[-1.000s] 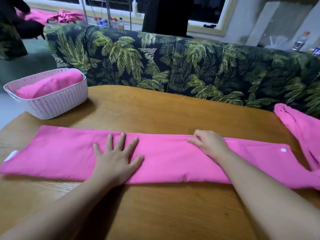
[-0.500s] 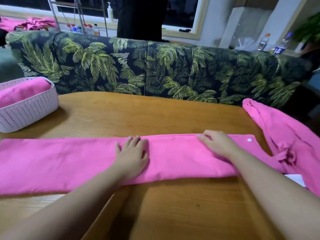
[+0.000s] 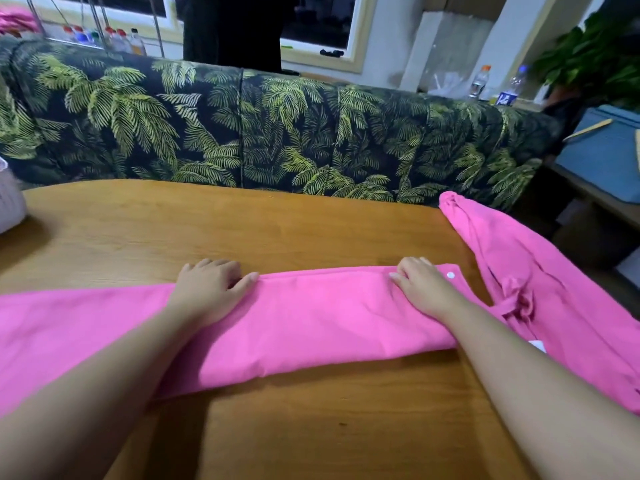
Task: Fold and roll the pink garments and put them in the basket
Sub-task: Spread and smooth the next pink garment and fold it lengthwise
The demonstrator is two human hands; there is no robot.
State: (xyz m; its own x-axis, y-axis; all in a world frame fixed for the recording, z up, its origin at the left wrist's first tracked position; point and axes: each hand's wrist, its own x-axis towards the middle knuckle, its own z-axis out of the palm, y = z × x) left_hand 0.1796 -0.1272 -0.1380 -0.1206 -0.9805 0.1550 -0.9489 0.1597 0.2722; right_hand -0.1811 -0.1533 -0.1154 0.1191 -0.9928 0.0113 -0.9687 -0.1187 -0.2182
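The left hand (image 3: pixel 211 289) lies on the far edge of the folded garment (image 3: pixel 311 323), its fingers bent over that edge and its thumb stretched along the top of the cloth — it looks to be gripping the edge, though the fingertips are out of sight behind the fold. The right hand (image 3: pixel 420 285) rests on the same far edge nearer the garment's right end, knuckles raised and fingers curled down onto the cloth, pinching or pressing the fold; which of the two I cannot tell. Just beside this hand sits a small white snap button (image 3: pixel 450 275) on the pink cloth.

The garment is folded into a long band that runs across the wooden tabletop (image 3: pixel 242 230) from the left border of the view to just past the right forearm. A second pink garment (image 3: pixel 540 271) lies loose and crumpled at the right end of the tabletop, spilling over its edge, with a small white tag (image 3: pixel 538 345) showing near the right forearm.

At the far left, only a sliver of the pale basket (image 3: pixel 8 202) shows on the tabletop — well apart from both hands. Behind the tabletop stands a sofa (image 3: pixel 277 133) in a dark palm-leaf print.
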